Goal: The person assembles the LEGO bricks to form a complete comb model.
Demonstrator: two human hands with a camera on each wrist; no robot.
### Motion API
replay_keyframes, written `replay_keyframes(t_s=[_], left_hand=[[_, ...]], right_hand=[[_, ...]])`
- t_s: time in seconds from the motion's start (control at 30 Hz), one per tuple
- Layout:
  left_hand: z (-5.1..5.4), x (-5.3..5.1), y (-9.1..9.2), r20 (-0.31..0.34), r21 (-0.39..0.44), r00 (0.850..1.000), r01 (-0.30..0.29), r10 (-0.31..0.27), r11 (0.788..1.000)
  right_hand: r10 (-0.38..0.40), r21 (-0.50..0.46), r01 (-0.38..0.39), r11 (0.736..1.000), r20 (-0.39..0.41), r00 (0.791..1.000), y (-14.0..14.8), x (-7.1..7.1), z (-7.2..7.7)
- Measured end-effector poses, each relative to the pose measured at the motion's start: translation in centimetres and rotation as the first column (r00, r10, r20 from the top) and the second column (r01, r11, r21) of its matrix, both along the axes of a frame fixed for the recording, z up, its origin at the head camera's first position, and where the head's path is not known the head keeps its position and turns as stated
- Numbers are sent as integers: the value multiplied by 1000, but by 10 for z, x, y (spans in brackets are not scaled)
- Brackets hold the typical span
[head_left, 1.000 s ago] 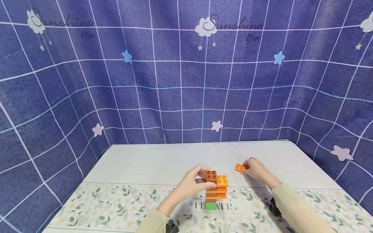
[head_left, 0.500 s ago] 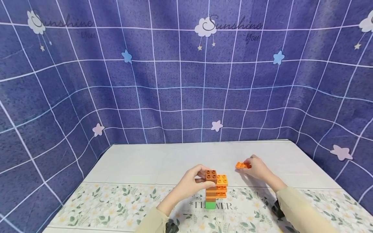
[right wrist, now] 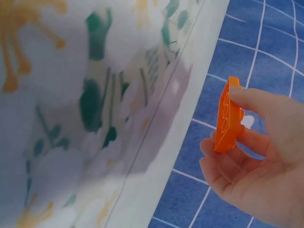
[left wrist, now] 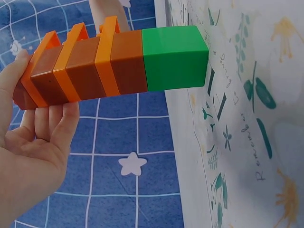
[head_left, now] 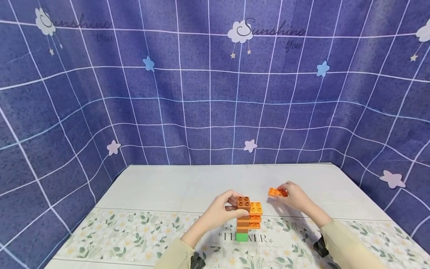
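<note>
My left hand (head_left: 221, 213) grips the upper part of a toy brick tower (head_left: 243, 224) between thumb and fingers. In the left wrist view the tower has a green brick (left wrist: 175, 58) at its foot, then brown bricks (left wrist: 85, 73) alternating with flat orange ones (left wrist: 107, 61). A brown brick with studs tops it, and the orange ones jut out on its right side. To the right and farther back, my right hand (head_left: 295, 196) pinches a flat orange brick (right wrist: 228, 121) above the table. Its hollow underside shows in the right wrist view; my fingers cover part of its studs.
The table (head_left: 188, 183) has a plain white back half and a flower-printed cloth (head_left: 141, 231) with lettering in front. A blue gridded curtain (head_left: 195, 112) hangs behind and along both sides. Dark wrist devices (head_left: 321, 246) sit by both sleeves.
My right hand has lifted the flat orange brick from the table and shifted it slightly left. The left hand and tower stay in place. The head view has tilted slightly.
</note>
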State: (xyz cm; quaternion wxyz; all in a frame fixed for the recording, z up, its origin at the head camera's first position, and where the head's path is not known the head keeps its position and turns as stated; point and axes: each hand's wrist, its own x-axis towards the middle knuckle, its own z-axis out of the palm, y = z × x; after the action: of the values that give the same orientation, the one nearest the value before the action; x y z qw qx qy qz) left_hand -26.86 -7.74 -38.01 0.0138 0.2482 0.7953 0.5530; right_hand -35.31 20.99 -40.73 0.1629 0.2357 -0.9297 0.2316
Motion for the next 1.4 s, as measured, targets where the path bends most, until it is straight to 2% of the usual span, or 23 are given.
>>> replay_keyframes(t_s=[0.3,0.63,0.9,1.4], left_hand=[[0,-1,0,-6,11,1000,7,-7,1000],[-2,0,0,6,9,1000,3,-4,1000],[-1,-1,1,16,3,1000,3,-3,1000],[-1,-1,0,1,4,1000,9,-9,1000]], right_hand=[[30,-29,-31,999,-36,999,-9,11,10],[52,-17,-53,998,-58,997,-16,22,18],[74,-57,-75,996,-30,997,-24,36,31],[124,-79,-135,988,-132,983,-33,55,50]])
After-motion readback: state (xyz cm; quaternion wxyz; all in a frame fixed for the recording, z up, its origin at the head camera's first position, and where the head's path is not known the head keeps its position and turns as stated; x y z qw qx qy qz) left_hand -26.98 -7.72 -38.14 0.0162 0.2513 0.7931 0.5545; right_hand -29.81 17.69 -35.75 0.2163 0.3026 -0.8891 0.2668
